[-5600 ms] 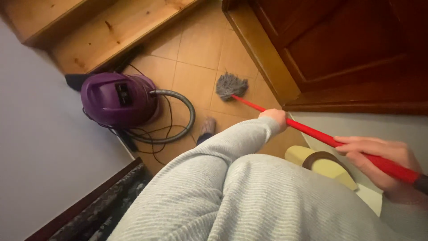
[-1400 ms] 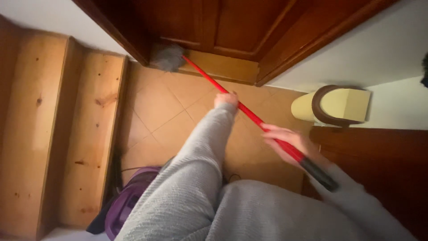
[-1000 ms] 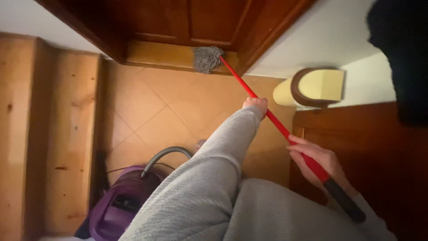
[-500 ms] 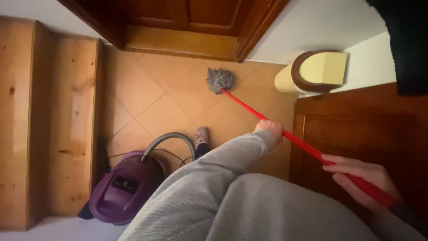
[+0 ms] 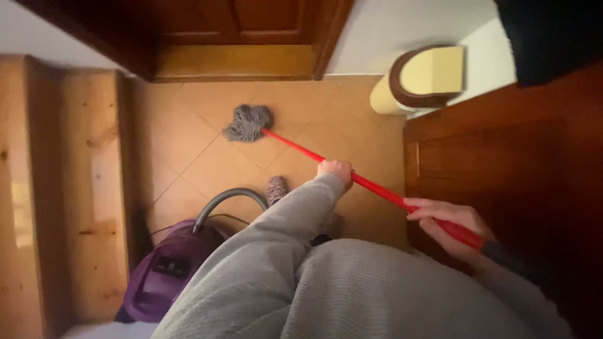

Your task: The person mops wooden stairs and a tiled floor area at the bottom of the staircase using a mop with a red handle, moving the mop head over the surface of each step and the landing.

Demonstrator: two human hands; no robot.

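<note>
I hold a mop with a red handle (image 5: 301, 149) and a grey string head (image 5: 248, 123) that rests on the tan floor tiles (image 5: 188, 157). My left hand (image 5: 336, 171), at the end of a grey sleeve, grips the handle about midway. My right hand (image 5: 449, 227) is closed around the handle near its dark upper end. One of my feet in a patterned slipper (image 5: 275, 188) shows just below the mop head.
A purple vacuum cleaner (image 5: 169, 270) with a grey hose (image 5: 229, 199) sits at lower left. Wooden stair steps (image 5: 63, 188) run along the left. A dark wooden door (image 5: 239, 25) is ahead, another wooden panel (image 5: 502, 157) at right, and a yellow bin (image 5: 418, 78) in the corner.
The mop head has slid left across the tiles, away from the bin. Both hands moved left with the handle, and the view shifted slightly.
</note>
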